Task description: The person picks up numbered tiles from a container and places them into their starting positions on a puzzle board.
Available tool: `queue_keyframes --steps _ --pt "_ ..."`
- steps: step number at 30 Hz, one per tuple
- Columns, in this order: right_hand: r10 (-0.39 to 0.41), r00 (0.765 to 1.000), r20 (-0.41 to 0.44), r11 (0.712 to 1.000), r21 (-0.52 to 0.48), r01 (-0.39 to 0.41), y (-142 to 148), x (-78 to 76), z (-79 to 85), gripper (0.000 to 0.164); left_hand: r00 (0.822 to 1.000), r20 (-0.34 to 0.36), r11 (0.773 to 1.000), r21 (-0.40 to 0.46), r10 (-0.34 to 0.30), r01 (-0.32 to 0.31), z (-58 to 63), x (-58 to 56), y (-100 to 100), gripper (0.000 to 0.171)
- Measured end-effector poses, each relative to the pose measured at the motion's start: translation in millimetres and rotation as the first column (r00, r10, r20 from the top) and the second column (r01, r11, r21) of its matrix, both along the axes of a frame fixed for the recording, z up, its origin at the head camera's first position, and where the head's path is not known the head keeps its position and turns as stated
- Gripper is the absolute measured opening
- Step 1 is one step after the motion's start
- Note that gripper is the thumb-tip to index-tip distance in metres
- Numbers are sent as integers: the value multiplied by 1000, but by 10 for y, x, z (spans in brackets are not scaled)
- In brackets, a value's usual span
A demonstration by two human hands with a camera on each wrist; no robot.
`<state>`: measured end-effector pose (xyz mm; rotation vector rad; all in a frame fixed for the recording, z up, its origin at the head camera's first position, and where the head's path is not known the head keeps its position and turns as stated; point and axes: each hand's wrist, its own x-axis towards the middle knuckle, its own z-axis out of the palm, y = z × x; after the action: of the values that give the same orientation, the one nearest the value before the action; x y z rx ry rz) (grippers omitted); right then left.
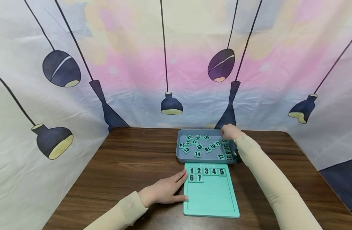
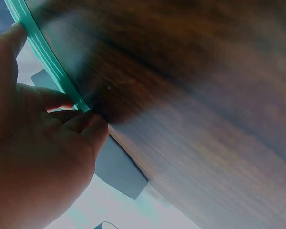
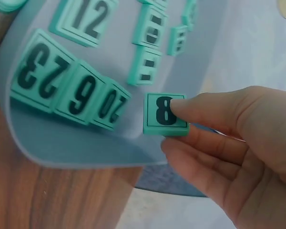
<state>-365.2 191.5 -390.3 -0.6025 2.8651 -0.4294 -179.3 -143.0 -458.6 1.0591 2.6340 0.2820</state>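
Note:
Above the right end of a grey tray (image 1: 184,158), my right hand (image 1: 231,131) pinches a green number tile marked 8 (image 3: 153,117) between thumb and fingers. Close to it in the right wrist view, tiles 20 (image 3: 109,106), 6 (image 3: 80,95) and 23 (image 3: 44,71) stand in a row along the tray's side. My left hand (image 1: 165,190) rests against the left edge of a mint-green board (image 1: 210,199), fingers extended and thumb apart. Tiles 1 to 5 fill the board's top row, and tiles 6 and 7 (image 1: 199,178) begin the second.
Several loose tiles lie scattered at various angles in the tray, among them tile 14 (image 1: 197,154) and tile 12 (image 1: 220,157). Tray and board stand close together on a dark wooden table (image 1: 130,159). A cloth printed with lamps (image 1: 141,64) hangs behind the table.

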Motion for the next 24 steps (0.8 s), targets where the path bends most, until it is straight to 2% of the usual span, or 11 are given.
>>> queue_keyframes --steps 5,14,21,24 --pt "3 1000 9 999 -50 -3 81 33 96 9 1000 9 1000 0 1 -1 3 8 -1 88" --pt "48 996 80 982 -186 -32 126 316 219 26 1000 1 1000 0 -4 4 -12 -7 2 87" --pt "73 993 92 953 -301 -42 153 579 194 28 1000 15 1000 4 -3 3 -6 -10 7 87" --pt "76 989 124 928 -372 -25 124 724 166 28 1000 22 1000 3 2 -2 3 -11 9 87"
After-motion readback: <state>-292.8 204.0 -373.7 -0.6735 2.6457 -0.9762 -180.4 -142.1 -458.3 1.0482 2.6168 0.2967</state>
